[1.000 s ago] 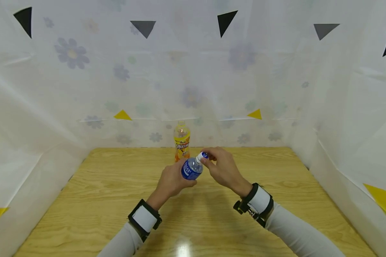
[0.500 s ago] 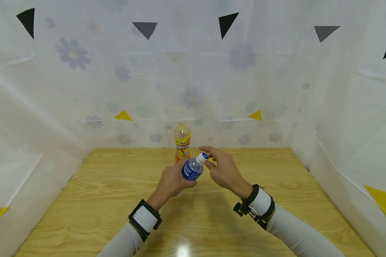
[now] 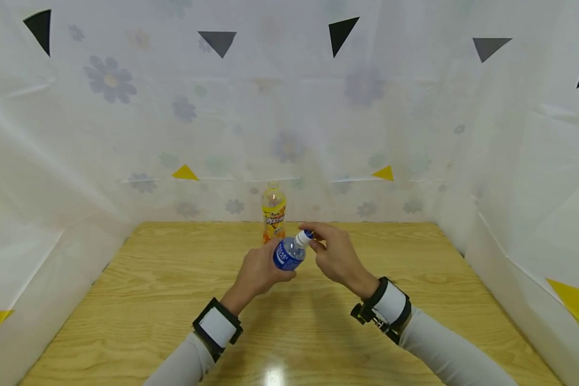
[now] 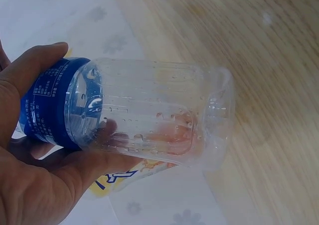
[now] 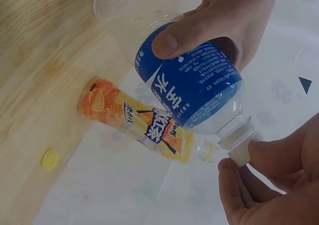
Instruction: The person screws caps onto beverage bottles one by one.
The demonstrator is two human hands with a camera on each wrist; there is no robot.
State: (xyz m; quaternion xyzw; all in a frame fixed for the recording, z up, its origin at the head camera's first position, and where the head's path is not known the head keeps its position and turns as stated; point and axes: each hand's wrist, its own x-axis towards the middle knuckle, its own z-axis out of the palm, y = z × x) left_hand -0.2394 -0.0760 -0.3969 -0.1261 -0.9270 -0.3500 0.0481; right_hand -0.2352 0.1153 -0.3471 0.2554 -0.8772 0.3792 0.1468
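The white cap [image 5: 240, 154] is now pinched again by the right hand [image 3: 336, 255], the raised fingers [image 3: 313, 228] being lowered.

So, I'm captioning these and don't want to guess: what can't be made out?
Head view: the bases of the blue-labelled plastic bottle and yellow-labelled tea bottle, hidden at least partly by the left hand.
Right wrist view: part of the white cap, covered by the right hand.
Left wrist view: fine print on the blue label, too small and blurred.
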